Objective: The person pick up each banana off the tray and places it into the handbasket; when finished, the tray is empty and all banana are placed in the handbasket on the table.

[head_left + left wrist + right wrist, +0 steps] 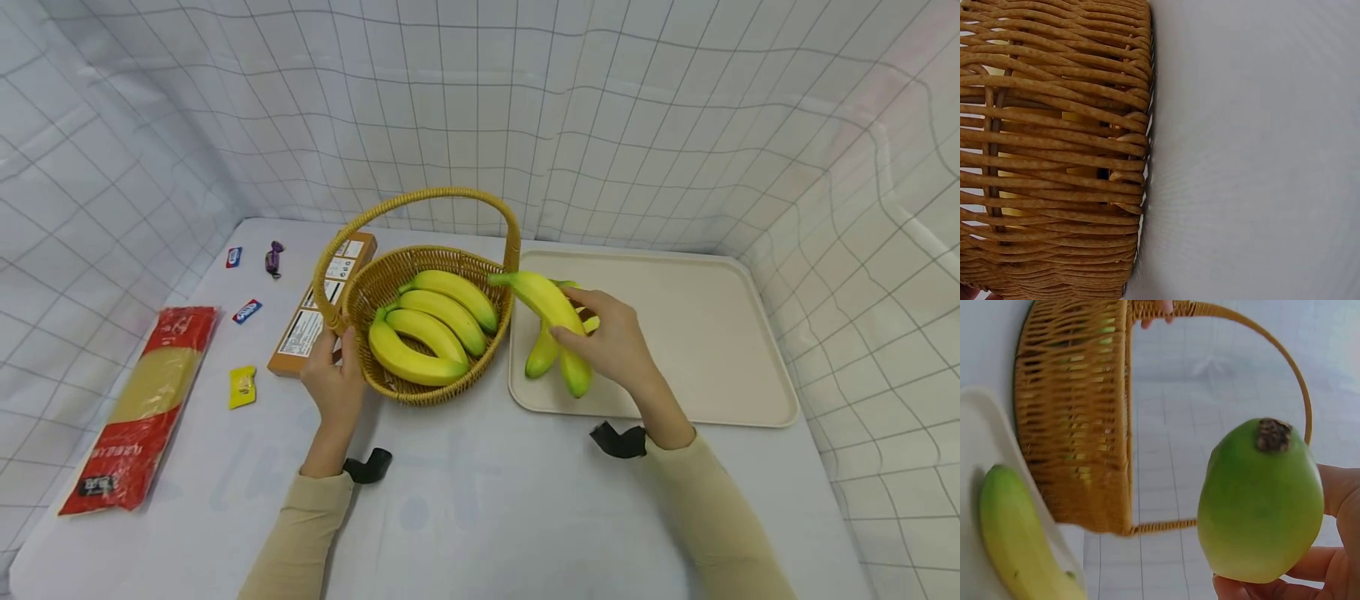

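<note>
My left hand [335, 379] grips the left rim of a woven basket [480, 367] near the foot of its arched handle. Several yellow bananas [450, 312] with green ends lie side by side inside. My right hand [617, 337] holds another banana [553, 307] between thumb and fingers, its stem pointing toward the basket's right rim. In the right wrist view, that banana's green, dark-tipped end [1260, 506] faces the camera. Below it, a banana [543, 354] lies on the beige tray [705, 333], partly hidden by the held one. The left wrist view shows mostly basket weave [1054, 144].
Behind the basket's left side lies a brown box [303, 333] with white labels. Farther left are small wrapped candies [242, 387] and a long red-and-yellow packet [142, 408]. White grid-patterned curtains [450, 108] enclose the table at the back and sides.
</note>
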{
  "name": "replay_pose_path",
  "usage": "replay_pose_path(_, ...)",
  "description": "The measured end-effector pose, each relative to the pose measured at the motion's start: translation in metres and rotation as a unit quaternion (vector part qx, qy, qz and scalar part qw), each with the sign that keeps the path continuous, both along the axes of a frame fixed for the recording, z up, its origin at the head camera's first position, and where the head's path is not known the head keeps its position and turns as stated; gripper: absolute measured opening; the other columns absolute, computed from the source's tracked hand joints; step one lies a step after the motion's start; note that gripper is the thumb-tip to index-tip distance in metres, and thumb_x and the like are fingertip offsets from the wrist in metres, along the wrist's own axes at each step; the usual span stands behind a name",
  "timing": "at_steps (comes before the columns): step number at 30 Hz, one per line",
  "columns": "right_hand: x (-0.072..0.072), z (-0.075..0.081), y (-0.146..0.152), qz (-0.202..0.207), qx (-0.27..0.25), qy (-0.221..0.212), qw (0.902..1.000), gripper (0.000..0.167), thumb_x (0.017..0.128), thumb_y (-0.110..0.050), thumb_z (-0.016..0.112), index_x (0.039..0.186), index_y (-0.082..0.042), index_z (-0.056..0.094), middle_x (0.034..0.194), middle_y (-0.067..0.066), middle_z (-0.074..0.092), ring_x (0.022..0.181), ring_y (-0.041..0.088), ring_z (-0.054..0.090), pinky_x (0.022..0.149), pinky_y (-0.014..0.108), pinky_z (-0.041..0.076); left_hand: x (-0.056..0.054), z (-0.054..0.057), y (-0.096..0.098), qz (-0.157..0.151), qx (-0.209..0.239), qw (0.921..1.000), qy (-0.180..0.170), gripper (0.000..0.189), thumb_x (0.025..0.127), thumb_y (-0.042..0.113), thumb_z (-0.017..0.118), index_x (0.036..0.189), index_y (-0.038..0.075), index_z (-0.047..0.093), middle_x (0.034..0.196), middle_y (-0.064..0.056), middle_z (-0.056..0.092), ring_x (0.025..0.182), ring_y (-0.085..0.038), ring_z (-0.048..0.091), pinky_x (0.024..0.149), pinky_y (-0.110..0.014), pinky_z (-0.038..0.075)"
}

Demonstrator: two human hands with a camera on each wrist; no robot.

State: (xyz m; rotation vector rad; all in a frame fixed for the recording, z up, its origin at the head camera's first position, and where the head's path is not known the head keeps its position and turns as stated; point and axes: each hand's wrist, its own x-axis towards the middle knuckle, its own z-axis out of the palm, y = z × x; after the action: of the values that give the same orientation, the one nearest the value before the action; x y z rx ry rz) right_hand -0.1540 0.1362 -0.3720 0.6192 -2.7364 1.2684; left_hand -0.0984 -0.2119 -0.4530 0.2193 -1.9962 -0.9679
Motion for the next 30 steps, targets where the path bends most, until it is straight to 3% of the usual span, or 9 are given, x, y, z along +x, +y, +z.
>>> replay_pose_path(5, -0.01, 0.016, -0.045, 0.047, 0.035, 0.031, 0.9978, 0.054, 0.083, -0.024, 0.072, 0.133, -0.005, 0.06, 0.116, 0.012, 0.069, 0.092, 0.025, 0.064, 0.074, 0.038, 0.054, 0.002, 0.002, 0.0, 0.0, 0.0, 1.0, -0.004, 0.024, 0.096, 0.01, 0.06, 0.112, -0.006, 0.068, 0.103, -0.024, 0.071, 0.095, -0.037, 0.07, 0.072, 0.004, 0.038)
replay_pose_path(12, -0.032, 0.022, -0.096, 0.062, 0.098, 0.035, 0.9926, 0.054, 0.088, -0.027, 0.067, 0.138, -0.008, 0.056, 0.121, 0.01, 0.067, 0.101, 0.025, 0.063, 0.081, 0.038, 0.052, 0.002, 0.003, 0.0, -0.004, -0.004, 1.0, -0.003, 0.024, 0.096, 0.01, 0.06, 0.112, -0.005, 0.068, 0.103, -0.023, 0.071, 0.095, -0.036, 0.07, 0.073, 0.005, 0.038)
replay_pose_path(20, -0.059, 0.006, -0.133, 0.037, 0.137, 0.019, 0.9896, 0.051, 0.09, -0.023, 0.062, 0.139, -0.01, 0.054, 0.124, 0.013, 0.064, 0.101, 0.026, 0.063, 0.079, 0.039, 0.054, 0.002, 0.003, 0.0, -0.002, -0.015, 0.9999, 0.005, 0.023, 0.096, 0.011, 0.061, 0.111, -0.005, 0.069, 0.1, -0.022, 0.072, 0.091, -0.035, 0.07, 0.072, 0.004, 0.039)
replay_pose_path(30, -0.076, -0.024, -0.147, -0.001, 0.165, -0.015, 0.9862, 0.048, 0.096, -0.025, 0.06, 0.139, -0.006, 0.053, 0.129, 0.017, 0.059, 0.11, 0.032, 0.06, 0.088, 0.044, 0.053, 0.002, 0.002, -0.001, -0.007, -0.008, 0.9999, 0.007, 0.025, 0.096, 0.011, 0.06, 0.114, -0.004, 0.069, 0.102, -0.022, 0.072, 0.093, -0.036, 0.07, 0.073, 0.004, 0.038)
